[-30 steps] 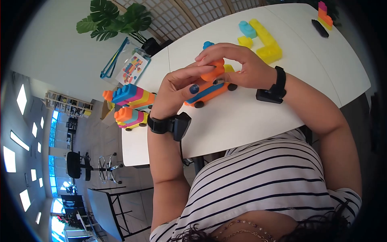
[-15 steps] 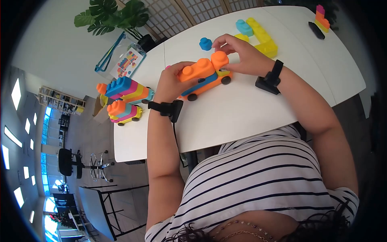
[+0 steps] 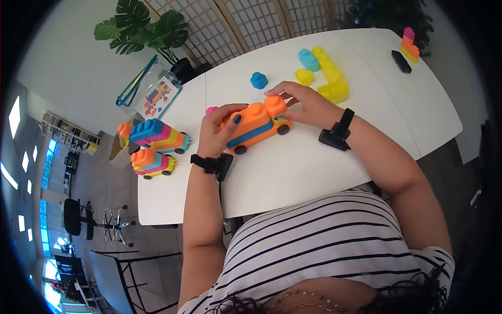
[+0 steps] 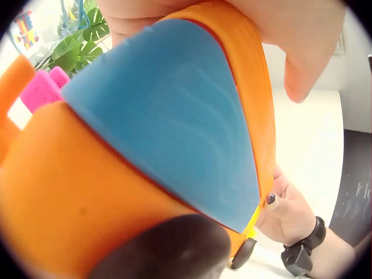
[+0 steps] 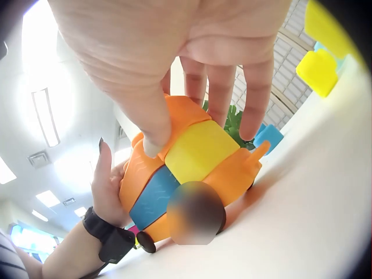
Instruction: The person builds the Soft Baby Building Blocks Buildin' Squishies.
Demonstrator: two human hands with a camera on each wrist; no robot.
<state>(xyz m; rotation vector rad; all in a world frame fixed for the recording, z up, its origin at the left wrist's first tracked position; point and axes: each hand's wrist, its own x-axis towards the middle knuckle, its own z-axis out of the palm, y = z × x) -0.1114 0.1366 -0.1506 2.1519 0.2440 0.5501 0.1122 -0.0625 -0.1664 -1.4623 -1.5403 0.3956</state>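
Note:
A toy truck of building blocks [image 3: 256, 132] stands on the table, with an orange base, dark wheels, a blue block and a yellow block in the middle layer, and orange blocks on top. My left hand [image 3: 213, 134] holds its left end, fingers behind the long orange block [image 3: 255, 113] and thumb on the near side. At the other end my right hand [image 3: 309, 107] grips the small orange block [image 3: 275, 105], its thumb on the near side and fingers behind. Below that block, the yellow block [image 5: 203, 150] shows in the right wrist view.
Two built block vehicles, a taller one [image 3: 157, 135] and a shorter one [image 3: 152, 163], stand at left. A blue block [image 3: 259, 80], a teal block [image 3: 309, 60] and yellow blocks [image 3: 332, 78] lie beyond the truck. A clear bag with a picture card [image 3: 159, 98] stands at the far-left edge.
My hands, earlier cupped high over the truck, have lowered and spread to its two ends. My right fingers have come in from beyond the small orange block onto it.

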